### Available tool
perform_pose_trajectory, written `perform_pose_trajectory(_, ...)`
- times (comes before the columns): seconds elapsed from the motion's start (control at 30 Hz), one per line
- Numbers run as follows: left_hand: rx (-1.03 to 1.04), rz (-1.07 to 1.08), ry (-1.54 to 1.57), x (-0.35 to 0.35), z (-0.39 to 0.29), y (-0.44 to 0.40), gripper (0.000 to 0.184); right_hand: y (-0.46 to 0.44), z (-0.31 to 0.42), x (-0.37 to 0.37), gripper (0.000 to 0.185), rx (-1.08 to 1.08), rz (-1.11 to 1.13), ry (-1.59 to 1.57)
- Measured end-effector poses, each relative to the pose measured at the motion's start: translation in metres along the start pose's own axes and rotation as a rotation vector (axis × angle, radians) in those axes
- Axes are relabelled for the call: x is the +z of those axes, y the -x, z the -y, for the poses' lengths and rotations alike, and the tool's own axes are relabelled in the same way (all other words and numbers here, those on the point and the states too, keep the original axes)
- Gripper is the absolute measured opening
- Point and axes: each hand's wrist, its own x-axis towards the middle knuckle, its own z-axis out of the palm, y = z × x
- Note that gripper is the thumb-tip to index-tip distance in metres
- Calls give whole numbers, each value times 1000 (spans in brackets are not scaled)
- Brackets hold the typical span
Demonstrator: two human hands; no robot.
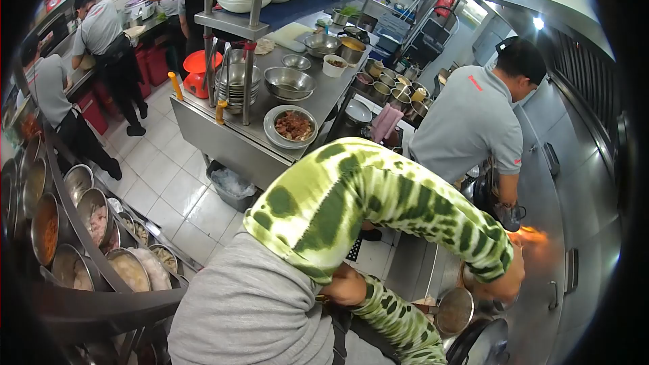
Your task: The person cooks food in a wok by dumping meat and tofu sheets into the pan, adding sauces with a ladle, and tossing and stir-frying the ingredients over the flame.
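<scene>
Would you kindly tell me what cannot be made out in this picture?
Head view:
Anything held by the outstretched hand: hidden behind it.
Other hand: partly covered by the patterned sleeve.
Dark pan: cut off by the bottom edge.
Red lettering: too small to read.

The person has two hands (501, 285) and two patterned sleeves (433, 203) in view; near them are at least two round vessels (454, 312). Co-workers (463, 118) number at least four. The foremost table (223, 145) carries one bowl of food (295, 126), at least three open metal bowls (289, 82), one white tub (334, 66) and one pale cutting board (287, 39). Two orange handles (176, 86), one pink cloth (387, 124), one waste bin (233, 190), one flame (531, 235) and at least two lamps (539, 23) are visible. The left rack (108, 311) holds at least five containers (46, 230); overlap prevents an exact count.
</scene>
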Motion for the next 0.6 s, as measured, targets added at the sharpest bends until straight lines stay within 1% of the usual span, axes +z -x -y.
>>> perform_pose_trajectory(0.07,-159,19,-205,25,-24,-26,8,6,-13,0,30,-136,84,285)
perform_pose_trajectory(0.1,-142,74,-213,21,-27,-33,7,9,-19,0,34,-213,113,421)
perform_pose_trajectory(0.13,-124,130,-219,8,-32,-39,7,20,-35,-4,36,-323,242,650)
perform_pose_trajectory(0.17,-13,228,-128,-5,-29,-45,10,30,-46,-1,35,-277,227,578)
perform_pose_trajectory(0.23,210,423,58,-42,-29,-57,22,11,-22,-1,35,-136,170,369)
perform_pose_trajectory(0.27,214,557,23,-44,-34,-65,29,13,-18,-2,35,-95,154,318)
perform_pose_trajectory(0.3,239,604,16,-43,-39,-71,28,12,-11,-3,34,-64,150,281)
perform_pose_trajectory(0.47,274,527,-30,-22,-58,-87,25,9,-5,-4,33,31,162,223)
perform_pose_trajectory(0.6,290,435,-26,-23,-59,-74,23,16,-9,-10,32,92,188,265)
